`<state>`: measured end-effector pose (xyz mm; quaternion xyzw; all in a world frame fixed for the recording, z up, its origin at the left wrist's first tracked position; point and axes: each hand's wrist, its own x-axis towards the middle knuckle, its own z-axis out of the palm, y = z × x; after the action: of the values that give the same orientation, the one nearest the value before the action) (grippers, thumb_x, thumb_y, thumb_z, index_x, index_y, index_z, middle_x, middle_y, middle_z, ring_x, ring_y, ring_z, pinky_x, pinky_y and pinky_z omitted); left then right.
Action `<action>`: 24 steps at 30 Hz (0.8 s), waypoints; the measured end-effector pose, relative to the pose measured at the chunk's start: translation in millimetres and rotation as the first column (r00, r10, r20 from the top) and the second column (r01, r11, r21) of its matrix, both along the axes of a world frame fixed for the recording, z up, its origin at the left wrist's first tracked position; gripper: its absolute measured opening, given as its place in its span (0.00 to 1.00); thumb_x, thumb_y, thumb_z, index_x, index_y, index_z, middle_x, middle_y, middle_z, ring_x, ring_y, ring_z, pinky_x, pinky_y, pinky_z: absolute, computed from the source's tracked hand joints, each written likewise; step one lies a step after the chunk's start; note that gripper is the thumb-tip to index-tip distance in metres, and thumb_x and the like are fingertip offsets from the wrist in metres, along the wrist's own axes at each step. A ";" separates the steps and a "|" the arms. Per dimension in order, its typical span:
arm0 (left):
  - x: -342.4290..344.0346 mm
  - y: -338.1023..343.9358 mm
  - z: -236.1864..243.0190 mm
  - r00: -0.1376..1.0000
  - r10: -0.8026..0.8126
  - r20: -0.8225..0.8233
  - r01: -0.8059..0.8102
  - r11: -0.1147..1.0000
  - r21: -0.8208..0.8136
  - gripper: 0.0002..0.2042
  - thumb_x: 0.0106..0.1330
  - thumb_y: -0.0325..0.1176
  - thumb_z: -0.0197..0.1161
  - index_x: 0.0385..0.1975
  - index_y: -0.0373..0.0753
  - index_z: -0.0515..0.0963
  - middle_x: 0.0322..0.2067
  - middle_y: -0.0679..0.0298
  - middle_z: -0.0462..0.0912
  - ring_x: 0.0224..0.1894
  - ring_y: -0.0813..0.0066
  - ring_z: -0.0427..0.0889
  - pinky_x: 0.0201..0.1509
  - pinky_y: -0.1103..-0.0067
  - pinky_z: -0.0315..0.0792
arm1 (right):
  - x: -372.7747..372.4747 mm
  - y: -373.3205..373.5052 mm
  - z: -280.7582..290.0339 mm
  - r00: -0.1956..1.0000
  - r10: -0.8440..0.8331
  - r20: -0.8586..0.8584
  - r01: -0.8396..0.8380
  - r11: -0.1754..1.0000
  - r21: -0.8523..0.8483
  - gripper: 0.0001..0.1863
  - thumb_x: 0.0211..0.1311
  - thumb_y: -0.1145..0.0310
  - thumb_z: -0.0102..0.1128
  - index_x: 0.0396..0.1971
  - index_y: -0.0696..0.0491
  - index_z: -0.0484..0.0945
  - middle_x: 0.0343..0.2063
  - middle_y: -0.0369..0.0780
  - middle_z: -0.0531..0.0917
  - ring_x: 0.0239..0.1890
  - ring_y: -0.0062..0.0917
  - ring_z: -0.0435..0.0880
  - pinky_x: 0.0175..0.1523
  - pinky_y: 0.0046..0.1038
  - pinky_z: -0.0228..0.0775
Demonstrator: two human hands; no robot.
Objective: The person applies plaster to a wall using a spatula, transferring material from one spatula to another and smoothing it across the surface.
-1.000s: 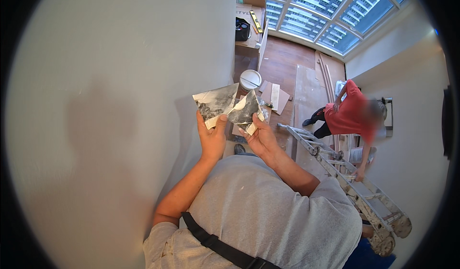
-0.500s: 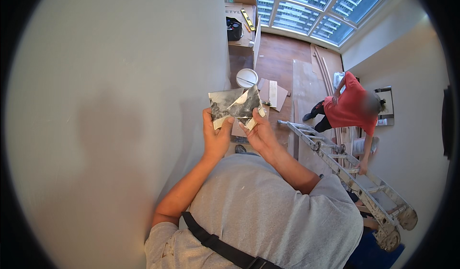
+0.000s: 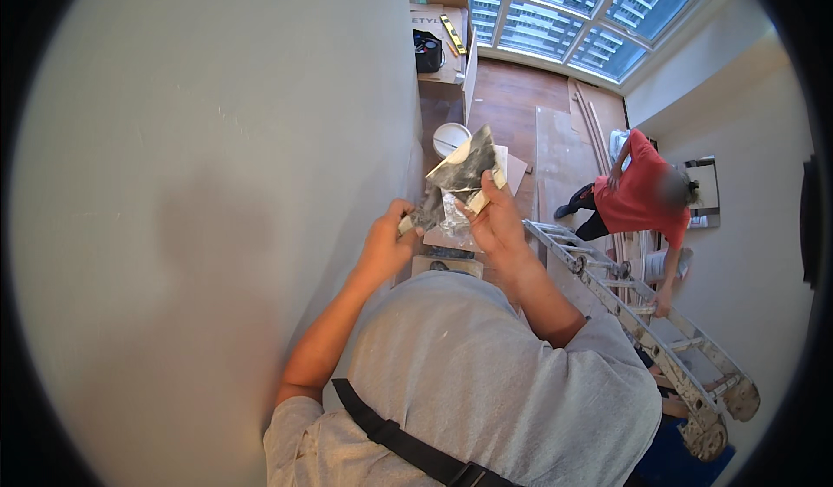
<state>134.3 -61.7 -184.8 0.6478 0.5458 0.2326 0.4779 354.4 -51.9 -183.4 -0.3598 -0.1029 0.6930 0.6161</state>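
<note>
In front of my chest I hold two putty knives up beside the wall. My right hand is closed on the pale handle edge of a wide putty knife. Its grey blade is smeared, with a whitish patch of filler along one edge. My left hand grips a second putty knife, tilted so that its blade shows narrow and dark. The left blade sits just below and to the left of the right one; whether they touch I cannot tell.
A plain wall runs along my left. Beyond my hands stand a white bucket and a cardboard box bearing a yellow spirit level. To the right, a person in a red shirt holds an aluminium ladder.
The two putty knives have come apart. My left hand has moved down and left, turning its knife, while my right hand has shifted right and raised its blade.
</note>
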 end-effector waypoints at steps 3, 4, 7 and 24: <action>-2.1 4.3 -4.1 0.914 0.213 0.344 -0.158 0.971 -0.181 0.14 0.73 0.27 0.62 0.55 0.33 0.72 0.44 0.56 0.86 0.41 0.70 0.86 0.48 0.74 0.79 | 16.7 1.9 2.2 0.997 -0.062 0.036 0.058 0.993 0.100 0.18 0.81 0.63 0.51 0.65 0.50 0.69 0.53 0.37 0.83 0.52 0.28 0.87 0.48 0.38 0.89; -2.3 6.0 -1.3 0.829 0.323 0.456 -0.197 0.933 -0.302 0.14 0.75 0.27 0.61 0.56 0.33 0.71 0.46 0.57 0.85 0.44 0.70 0.86 0.51 0.73 0.80 | 17.4 0.1 3.4 0.989 -0.121 0.083 0.108 0.983 0.148 0.18 0.81 0.63 0.50 0.65 0.51 0.69 0.53 0.38 0.83 0.52 0.28 0.87 0.49 0.37 0.89; 7.5 4.1 26.0 0.607 0.519 0.601 -0.240 0.841 -0.484 0.15 0.78 0.29 0.57 0.59 0.32 0.69 0.53 0.57 0.83 0.51 0.68 0.85 0.57 0.69 0.81 | 12.5 -8.6 15.7 0.907 -0.340 0.250 0.252 0.912 0.325 0.17 0.82 0.63 0.50 0.61 0.57 0.71 0.47 0.39 0.83 0.52 0.28 0.86 0.52 0.36 0.86; 22.1 -15.2 66.9 0.392 0.509 0.766 -0.088 0.850 -0.520 0.19 0.80 0.29 0.48 0.67 0.35 0.64 0.61 0.54 0.77 0.61 0.61 0.80 0.64 0.64 0.79 | 61.3 -24.8 -5.9 0.009 -0.570 0.822 -0.496 0.711 0.498 0.18 0.63 0.84 0.56 0.51 0.57 0.81 0.49 0.47 0.87 0.49 0.40 0.88 0.54 0.36 0.81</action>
<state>156.4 -76.9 -117.9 0.2057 0.3600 0.5026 0.7586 415.7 -76.7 -189.4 -0.4734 -0.7466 0.1055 0.4554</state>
